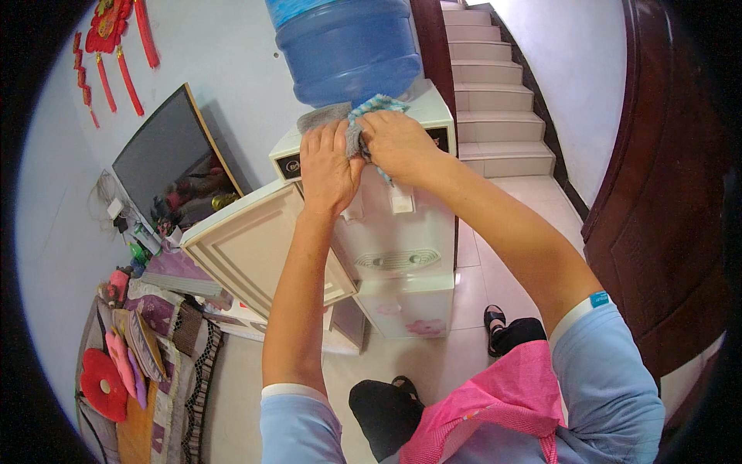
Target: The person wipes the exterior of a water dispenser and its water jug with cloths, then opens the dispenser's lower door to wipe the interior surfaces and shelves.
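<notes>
A white water dispenser (pixel 400 232) stands before me with a large blue water bottle (pixel 351 55) on top. Both my hands are at the front edge of its top, close together. My left hand (pixel 330 165) rests on a grey cloth (pixel 324 116), its fingers over the cloth's lower part. My right hand (pixel 400 142) holds a blue and white fluffy cloth (pixel 379 104) bunched under its fingers; a grey fold lies between the hands. The dispenser's cream door (pixel 261 238) hangs open on the left.
A television (pixel 177 156) and a low cabinet stand to the left, near a sofa with cushions (pixel 104 385). Red hangings (pixel 107 26) are on the wall. Tiled stairs (pixel 498 116) rise behind on the right, beside a dark wooden door (pixel 655 191).
</notes>
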Motion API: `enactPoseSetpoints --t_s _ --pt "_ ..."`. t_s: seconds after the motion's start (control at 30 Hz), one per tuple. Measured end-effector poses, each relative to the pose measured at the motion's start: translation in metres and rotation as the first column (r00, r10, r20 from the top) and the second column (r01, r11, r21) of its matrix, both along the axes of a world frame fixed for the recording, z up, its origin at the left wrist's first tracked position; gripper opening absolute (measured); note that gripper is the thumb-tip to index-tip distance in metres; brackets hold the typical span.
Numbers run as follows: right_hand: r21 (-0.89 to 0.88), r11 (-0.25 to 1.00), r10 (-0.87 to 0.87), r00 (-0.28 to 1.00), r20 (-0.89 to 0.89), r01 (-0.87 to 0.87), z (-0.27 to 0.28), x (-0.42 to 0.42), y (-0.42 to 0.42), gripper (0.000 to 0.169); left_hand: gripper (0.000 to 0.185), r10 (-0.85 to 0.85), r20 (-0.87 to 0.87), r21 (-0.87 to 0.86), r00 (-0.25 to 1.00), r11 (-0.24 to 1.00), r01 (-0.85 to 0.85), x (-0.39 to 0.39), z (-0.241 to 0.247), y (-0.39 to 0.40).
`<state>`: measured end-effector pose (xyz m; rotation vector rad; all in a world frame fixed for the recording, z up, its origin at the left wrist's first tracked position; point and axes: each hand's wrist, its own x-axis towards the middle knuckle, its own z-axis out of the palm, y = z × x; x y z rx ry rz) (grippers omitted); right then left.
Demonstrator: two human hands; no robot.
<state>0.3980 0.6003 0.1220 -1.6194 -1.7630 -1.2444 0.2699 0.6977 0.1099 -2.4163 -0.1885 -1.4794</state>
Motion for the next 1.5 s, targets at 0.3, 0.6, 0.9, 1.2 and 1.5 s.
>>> enactPoseSetpoints --t_s 0.3,0.6,0.9,1.2,1.5 --pt "-0.192 0.98 -0.085 0.986 -0.145 0.057 0.014 0.028 -0.077 0.042 0.052 0.142 -0.02 -0.126 0.99 0.982 -0.143 -0.067 -0.003 0.069" --pt "-0.128 0.991 -0.03 1.0 0.009 0.031 0.004 -0.002 -0.008 0.048 0.057 0.034 -0.039 -0.009 0.999 0.999 -0.034 -0.006 0.0 0.004" --pt "-0.24 0.97 -0.061 0.993 -0.101 0.035 0.012 0.023 -0.071 0.043 0.058 0.155 -0.097 -0.056 0.983 0.985 -0.16 -0.069 -0.003 0.061" --pt "-0.101 0.995 0.009 1.0 0.002 -0.009 0.004 0.004 -0.019 0.043 0.057 -0.023 0.034 0.038 0.999 0.999 0.022 0.008 -0.003 -0.008" --pt "-0.159 0.986 -0.059 0.997 -0.052 0.05 0.006 0.019 -0.059 0.044 0.051 0.081 -0.064 -0.073 0.995 0.994 -0.085 -0.054 0.004 0.049"
